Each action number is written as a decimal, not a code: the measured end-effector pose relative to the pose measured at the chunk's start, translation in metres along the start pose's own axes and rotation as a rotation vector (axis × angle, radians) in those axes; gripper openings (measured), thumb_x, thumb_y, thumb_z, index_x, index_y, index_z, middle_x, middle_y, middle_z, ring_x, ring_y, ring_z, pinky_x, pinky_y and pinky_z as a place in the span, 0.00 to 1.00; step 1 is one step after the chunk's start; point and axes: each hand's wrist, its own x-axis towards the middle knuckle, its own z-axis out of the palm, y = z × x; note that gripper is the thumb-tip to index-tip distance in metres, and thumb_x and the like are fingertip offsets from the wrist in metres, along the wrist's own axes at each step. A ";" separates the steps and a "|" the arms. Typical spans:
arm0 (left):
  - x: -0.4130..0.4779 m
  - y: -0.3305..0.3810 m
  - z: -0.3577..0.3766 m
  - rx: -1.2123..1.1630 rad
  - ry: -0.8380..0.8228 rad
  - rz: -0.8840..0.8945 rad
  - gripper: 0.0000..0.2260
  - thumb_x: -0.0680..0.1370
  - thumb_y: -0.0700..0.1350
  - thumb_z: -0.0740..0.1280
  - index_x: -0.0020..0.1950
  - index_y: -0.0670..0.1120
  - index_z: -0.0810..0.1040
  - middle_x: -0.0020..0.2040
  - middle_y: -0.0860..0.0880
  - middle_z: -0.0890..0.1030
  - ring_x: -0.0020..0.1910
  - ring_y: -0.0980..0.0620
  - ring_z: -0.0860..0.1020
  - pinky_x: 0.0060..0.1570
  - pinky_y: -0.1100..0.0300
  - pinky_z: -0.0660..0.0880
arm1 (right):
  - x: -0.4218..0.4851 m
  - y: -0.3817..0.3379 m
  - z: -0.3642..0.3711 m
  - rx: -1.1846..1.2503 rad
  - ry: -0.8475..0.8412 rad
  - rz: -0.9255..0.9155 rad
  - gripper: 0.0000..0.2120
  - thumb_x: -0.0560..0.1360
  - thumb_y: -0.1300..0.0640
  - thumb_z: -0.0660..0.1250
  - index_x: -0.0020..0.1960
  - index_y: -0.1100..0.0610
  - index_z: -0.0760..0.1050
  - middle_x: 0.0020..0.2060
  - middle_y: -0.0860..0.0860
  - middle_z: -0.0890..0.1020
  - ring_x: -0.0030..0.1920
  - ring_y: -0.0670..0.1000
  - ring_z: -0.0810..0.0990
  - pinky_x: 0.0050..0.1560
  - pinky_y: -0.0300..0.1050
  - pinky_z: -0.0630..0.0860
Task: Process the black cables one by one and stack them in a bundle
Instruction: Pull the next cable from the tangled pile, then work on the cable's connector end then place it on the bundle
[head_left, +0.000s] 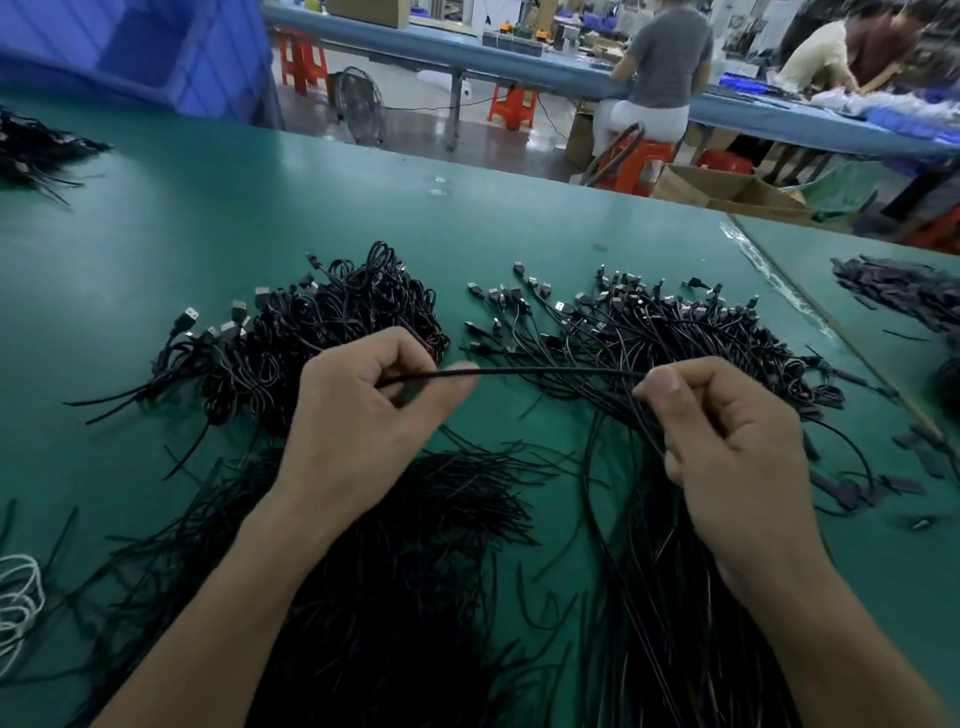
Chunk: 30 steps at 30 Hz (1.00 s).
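On the green table (156, 249) I work over, two heaps fill mid-frame: a coiled bundle (332, 332) at centre-left, seemingly the finished stack, and loose cables (649, 332) fanned at centre-right, plugs pointing up-frame, probably so each lifts free singly. Just below them I have two hands holding one cable (545, 370) taut, likely to straighten it. The left hand (358, 415) pinches it between thumb and forefinger, and the right hand (737, 447) curls round it.
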 end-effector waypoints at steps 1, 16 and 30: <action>0.000 0.004 -0.004 0.026 -0.073 -0.026 0.16 0.74 0.62 0.72 0.35 0.51 0.77 0.26 0.53 0.73 0.24 0.60 0.66 0.25 0.70 0.63 | 0.002 0.003 -0.002 0.023 0.048 0.028 0.11 0.78 0.46 0.62 0.41 0.48 0.78 0.25 0.43 0.69 0.26 0.44 0.62 0.25 0.40 0.61; -0.003 0.040 -0.016 -1.097 -0.828 -0.329 0.18 0.81 0.58 0.61 0.41 0.48 0.81 0.26 0.56 0.61 0.23 0.59 0.57 0.21 0.69 0.56 | 0.007 0.058 0.018 -0.179 -0.018 0.209 0.11 0.78 0.51 0.67 0.39 0.53 0.79 0.27 0.45 0.74 0.28 0.43 0.69 0.31 0.44 0.69; -0.012 0.001 0.024 -0.224 -0.180 -0.175 0.21 0.79 0.59 0.56 0.52 0.46 0.83 0.43 0.48 0.84 0.43 0.53 0.84 0.44 0.61 0.80 | -0.023 -0.010 0.016 -0.002 -0.661 -0.015 0.10 0.75 0.43 0.65 0.46 0.46 0.83 0.34 0.53 0.83 0.28 0.53 0.73 0.29 0.48 0.68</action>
